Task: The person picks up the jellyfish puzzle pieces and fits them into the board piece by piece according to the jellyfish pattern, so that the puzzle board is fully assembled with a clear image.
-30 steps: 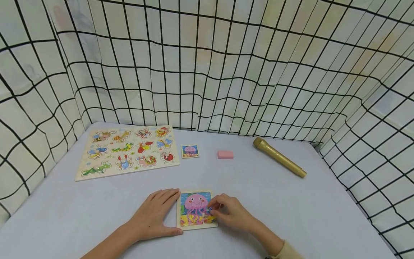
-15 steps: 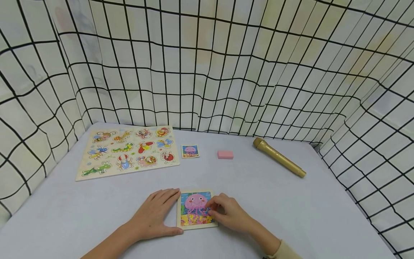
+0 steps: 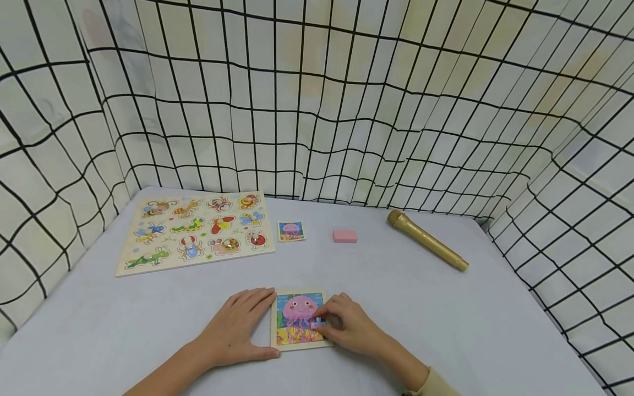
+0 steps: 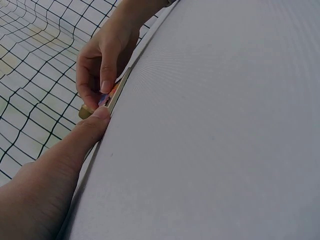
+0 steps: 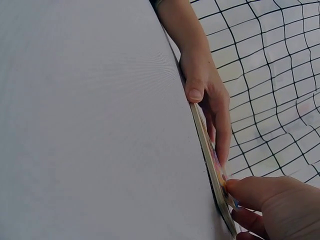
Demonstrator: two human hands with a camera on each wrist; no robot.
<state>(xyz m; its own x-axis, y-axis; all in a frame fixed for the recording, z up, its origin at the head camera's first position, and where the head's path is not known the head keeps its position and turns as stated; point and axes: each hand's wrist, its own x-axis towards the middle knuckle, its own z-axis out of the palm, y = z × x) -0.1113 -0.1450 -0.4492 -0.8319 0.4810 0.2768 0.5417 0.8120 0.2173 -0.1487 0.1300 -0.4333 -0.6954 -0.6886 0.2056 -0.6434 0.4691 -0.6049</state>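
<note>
A square jigsaw puzzle in a pale wooden frame (image 3: 274, 330) lies on the table in the head view, showing a pink jellyfish (image 3: 299, 308) over a yellow seabed. My left hand (image 3: 238, 330) lies spread along its left side, thumb at the near corner and fingertips at the far one. Over the right part of the picture, my right hand (image 3: 351, 324) pinches a small blue-and-pink puzzle piece (image 3: 317, 323) between thumb and index finger. The left wrist view has that right hand (image 4: 107, 62) with its fingertips low over the puzzle; its fingers partly hide the puzzle's right side.
Behind lie a wooden insect peg board (image 3: 205, 231), a small jellyfish picture card (image 3: 291, 231), a pink block (image 3: 344, 236) and a gold microphone-shaped object (image 3: 428, 241). Black-gridded white fabric (image 3: 317, 110) rises around the white table (image 3: 406, 297).
My right fingertips have shifted slightly left over the puzzle, and the blue-and-pink piece shows more clearly between them. My left hand has stayed in place.
</note>
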